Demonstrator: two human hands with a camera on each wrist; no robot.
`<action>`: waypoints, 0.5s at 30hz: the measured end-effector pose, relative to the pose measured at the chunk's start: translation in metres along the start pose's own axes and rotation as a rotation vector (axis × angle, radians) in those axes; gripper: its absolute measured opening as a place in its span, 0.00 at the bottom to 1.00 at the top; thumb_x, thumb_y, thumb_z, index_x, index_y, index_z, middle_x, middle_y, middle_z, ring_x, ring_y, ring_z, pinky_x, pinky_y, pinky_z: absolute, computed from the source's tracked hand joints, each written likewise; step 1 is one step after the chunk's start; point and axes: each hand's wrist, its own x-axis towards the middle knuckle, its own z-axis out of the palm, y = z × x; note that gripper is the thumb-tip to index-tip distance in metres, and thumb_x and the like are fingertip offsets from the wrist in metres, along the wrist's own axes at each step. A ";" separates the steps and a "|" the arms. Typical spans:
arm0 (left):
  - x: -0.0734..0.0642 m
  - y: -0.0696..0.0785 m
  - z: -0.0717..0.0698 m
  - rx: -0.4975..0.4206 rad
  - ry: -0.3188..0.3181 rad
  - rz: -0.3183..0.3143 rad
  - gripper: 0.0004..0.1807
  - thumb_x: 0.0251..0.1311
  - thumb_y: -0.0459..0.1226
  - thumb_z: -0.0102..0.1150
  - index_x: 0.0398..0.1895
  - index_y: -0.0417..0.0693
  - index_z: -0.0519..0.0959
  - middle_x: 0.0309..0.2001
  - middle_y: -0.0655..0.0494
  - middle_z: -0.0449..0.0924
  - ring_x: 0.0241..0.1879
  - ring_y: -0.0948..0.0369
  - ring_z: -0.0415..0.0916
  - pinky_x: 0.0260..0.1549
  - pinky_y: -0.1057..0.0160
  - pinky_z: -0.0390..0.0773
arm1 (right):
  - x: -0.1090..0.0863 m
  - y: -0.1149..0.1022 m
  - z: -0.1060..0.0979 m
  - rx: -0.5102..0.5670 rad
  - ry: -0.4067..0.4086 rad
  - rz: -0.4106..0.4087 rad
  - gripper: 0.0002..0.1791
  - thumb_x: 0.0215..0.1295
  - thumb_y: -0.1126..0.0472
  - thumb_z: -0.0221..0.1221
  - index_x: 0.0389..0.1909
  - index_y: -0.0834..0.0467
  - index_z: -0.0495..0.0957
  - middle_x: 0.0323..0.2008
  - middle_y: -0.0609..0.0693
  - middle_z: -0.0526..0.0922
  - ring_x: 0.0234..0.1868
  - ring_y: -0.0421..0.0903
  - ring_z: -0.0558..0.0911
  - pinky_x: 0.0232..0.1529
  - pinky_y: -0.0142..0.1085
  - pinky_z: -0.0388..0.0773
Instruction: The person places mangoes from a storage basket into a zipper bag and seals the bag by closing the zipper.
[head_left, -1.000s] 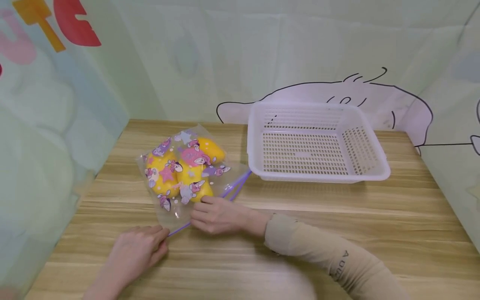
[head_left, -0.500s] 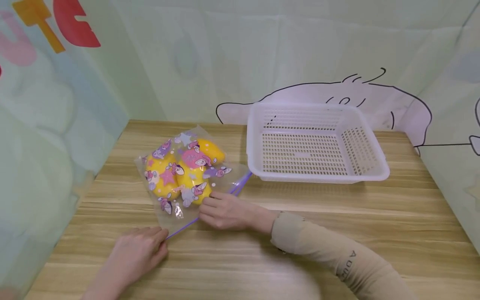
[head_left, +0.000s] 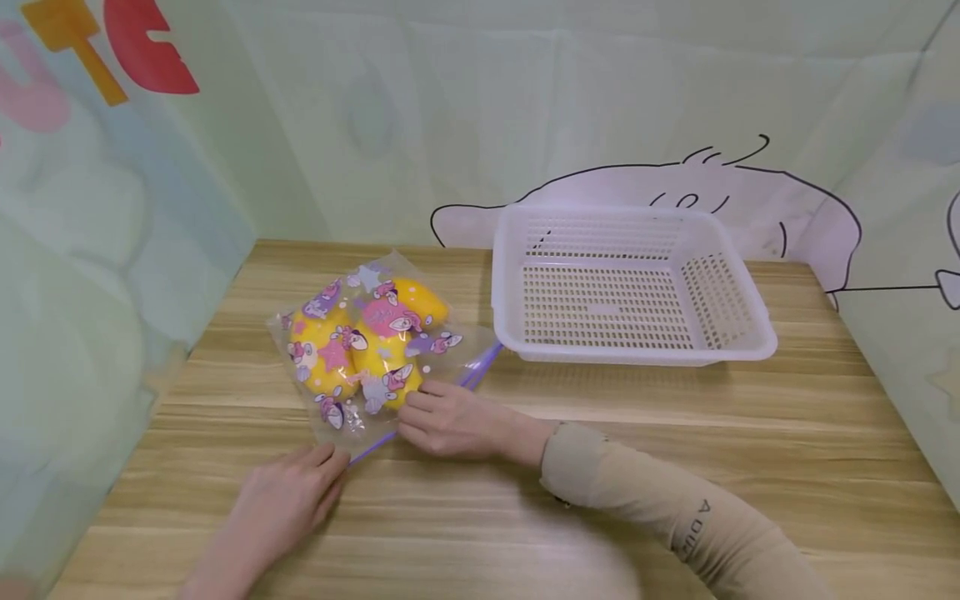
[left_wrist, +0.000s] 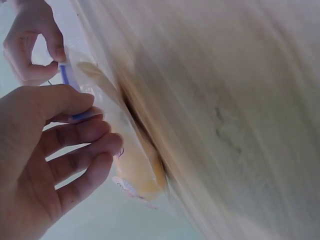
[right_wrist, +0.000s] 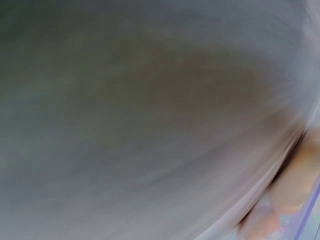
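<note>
A clear zip bag (head_left: 341, 333) printed with pink and purple cartoons lies on the left half of the table. Several rounded yellow things show through its film; the print covers much of them. Its purple zip strip (head_left: 373, 448) faces the person. My left hand (head_left: 288, 492) pinches this strip near its left end, between thumb and index finger, as the left wrist view shows. Farther right along the strip, my right hand (head_left: 446, 421) pinches it with thumb and finger. In the right wrist view only a blurred bit of the strip (right_wrist: 305, 212) appears at the lower right.
A white perforated plastic basket (head_left: 637, 357) stands at the back right of the wood-grain table (head_left: 675, 433), beside the strip's far end. Printed fabric sheets (head_left: 375, 125) hang behind the table and along its sides.
My right hand has shifted a little right along the zip strip, then stayed there. My left hand has since slid right and slightly away from the person along it. The basket stays put.
</note>
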 end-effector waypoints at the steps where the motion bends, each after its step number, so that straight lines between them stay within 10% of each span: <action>1: 0.000 0.000 -0.001 0.007 -0.013 -0.005 0.10 0.40 0.37 0.66 0.24 0.53 0.73 0.21 0.63 0.69 0.19 0.62 0.69 0.14 0.66 0.64 | 0.000 -0.001 0.000 0.002 -0.004 -0.002 0.14 0.71 0.62 0.42 0.34 0.53 0.77 0.33 0.42 0.79 0.36 0.40 0.76 0.42 0.31 0.71; 15: -0.004 -0.006 -0.005 -0.005 -0.085 -0.072 0.11 0.38 0.36 0.71 0.28 0.54 0.80 0.23 0.65 0.73 0.22 0.64 0.74 0.16 0.66 0.67 | -0.003 0.003 0.000 -0.022 -0.011 -0.046 0.16 0.71 0.64 0.39 0.35 0.53 0.77 0.32 0.43 0.79 0.35 0.41 0.76 0.43 0.32 0.73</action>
